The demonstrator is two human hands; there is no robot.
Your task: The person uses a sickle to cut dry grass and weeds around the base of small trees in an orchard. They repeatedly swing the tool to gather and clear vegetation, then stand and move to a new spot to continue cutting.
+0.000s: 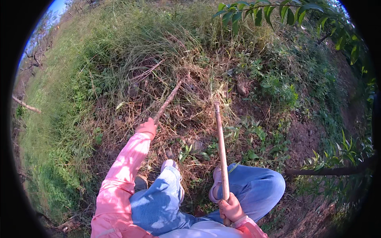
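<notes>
My left hand (147,128), at the end of a pink sleeve, is closed around the near end of a rough stick (168,100) that slants up and right over cut grass. Low in the view, my right hand (230,208) grips a long, smooth wooden handle (221,142) near its lower end. The handle runs forward past my right knee to a clump of dry grass (219,92), where its far end meets the grass; whatever head it has is hidden or too unclear to tell.
Tall grass (125,44) rises ahead and to the left. Stones (243,87) lie among the weeds. A bare branch (330,171) juts in from the right, and a leafy branch (265,9) hangs at the upper right. My shoes (216,181) stand on the littered ground.
</notes>
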